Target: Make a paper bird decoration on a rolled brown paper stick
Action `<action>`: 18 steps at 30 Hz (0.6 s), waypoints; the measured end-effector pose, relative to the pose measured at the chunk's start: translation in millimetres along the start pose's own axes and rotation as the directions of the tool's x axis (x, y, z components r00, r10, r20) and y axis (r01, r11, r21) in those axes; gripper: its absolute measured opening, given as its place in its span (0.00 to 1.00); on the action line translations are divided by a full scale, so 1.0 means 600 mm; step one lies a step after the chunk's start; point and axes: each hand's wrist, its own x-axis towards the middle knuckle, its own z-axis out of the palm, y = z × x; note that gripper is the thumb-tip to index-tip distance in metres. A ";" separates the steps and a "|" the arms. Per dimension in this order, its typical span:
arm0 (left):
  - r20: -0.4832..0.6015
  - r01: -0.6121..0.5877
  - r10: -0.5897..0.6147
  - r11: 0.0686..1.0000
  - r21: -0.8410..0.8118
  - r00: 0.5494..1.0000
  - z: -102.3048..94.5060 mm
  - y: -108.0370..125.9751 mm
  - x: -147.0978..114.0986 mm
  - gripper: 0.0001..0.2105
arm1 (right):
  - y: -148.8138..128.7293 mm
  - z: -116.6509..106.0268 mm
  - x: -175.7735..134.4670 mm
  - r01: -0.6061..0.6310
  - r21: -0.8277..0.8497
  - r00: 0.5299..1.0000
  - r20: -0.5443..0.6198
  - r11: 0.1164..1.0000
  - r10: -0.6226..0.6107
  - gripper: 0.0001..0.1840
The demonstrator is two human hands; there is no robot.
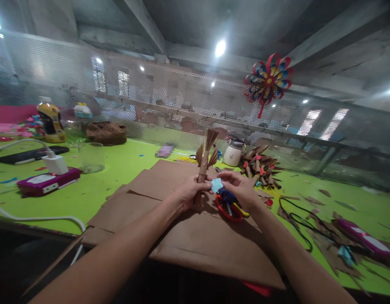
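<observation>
My left hand (192,191) is closed round the lower part of a brown paper figure (207,158), a rolled tube with pleated fans at its top and sides, held upright. In front of it, a small light-blue paper piece (216,185) is pinched by my right hand (241,188); the left thumb touches or nearly touches its other side. Just below my right hand lie red-handled scissors (229,213) and a blue tool with a yellow handle, partly covered. Both hands are over stacked brown paper sheets (214,249) on the green table (125,164).
Similar brown paper figures (261,166) are heaped at the back right beside a white jar (233,153). Purple power banks (49,181) lie left and right, with cables. A clear cup (91,158) and a yellow bottle (51,120) stand left. A perforated metal screen (182,105) closes the back.
</observation>
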 end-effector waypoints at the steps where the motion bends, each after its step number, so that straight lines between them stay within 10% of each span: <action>1: -0.025 -0.018 0.019 1.000 0.004 1.000 0.001 0.000 0.000 0.15 | 0.001 0.002 -0.001 -0.073 0.081 0.997 -0.015 0.994 0.075 0.13; 7: -0.121 -0.106 0.114 0.992 0.068 0.986 0.005 0.002 0.000 0.15 | -0.006 0.016 -0.004 -0.275 0.345 0.961 0.094 0.898 0.258 0.18; 18: -0.115 -0.079 0.082 0.996 0.033 0.990 0.010 0.007 -0.005 0.14 | 0.009 0.022 -0.005 -0.216 0.284 0.976 0.033 0.934 0.216 0.15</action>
